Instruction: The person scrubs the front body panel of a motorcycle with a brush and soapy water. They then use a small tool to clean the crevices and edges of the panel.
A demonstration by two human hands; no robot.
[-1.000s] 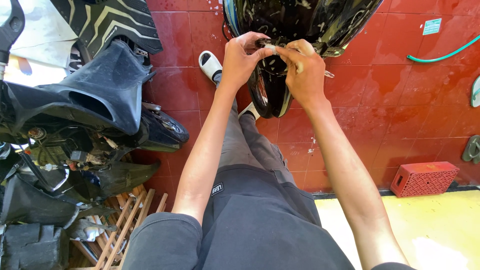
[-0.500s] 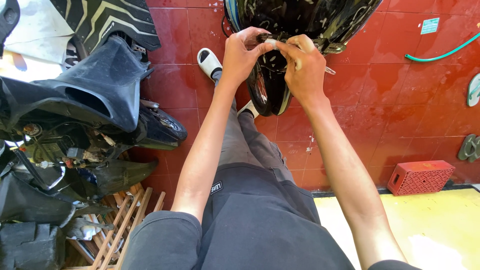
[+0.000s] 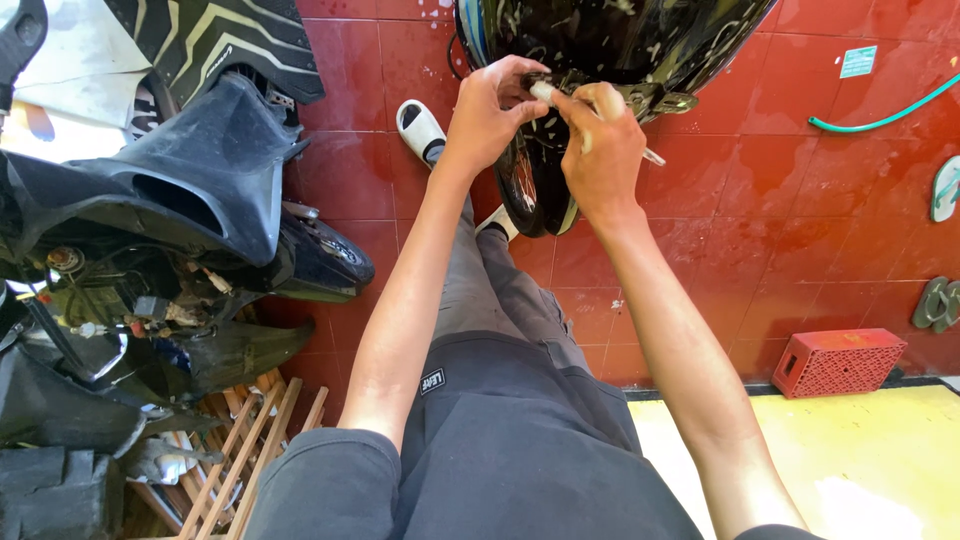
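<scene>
Motorbike repair yard, stripped scooter [image 3: 180,260], red tiled floor [image 3: 760,230], green hose [image 3: 885,115]

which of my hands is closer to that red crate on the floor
Right. Your right hand is up at the black motorcycle body, above and left of the red crate. Your left hand is farther left still.

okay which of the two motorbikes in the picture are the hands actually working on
The glossy black motorbike at the top, over its front wheel. Both the left hand and right hand touch it; the stripped matte-black bike sits untouched at left.
</scene>
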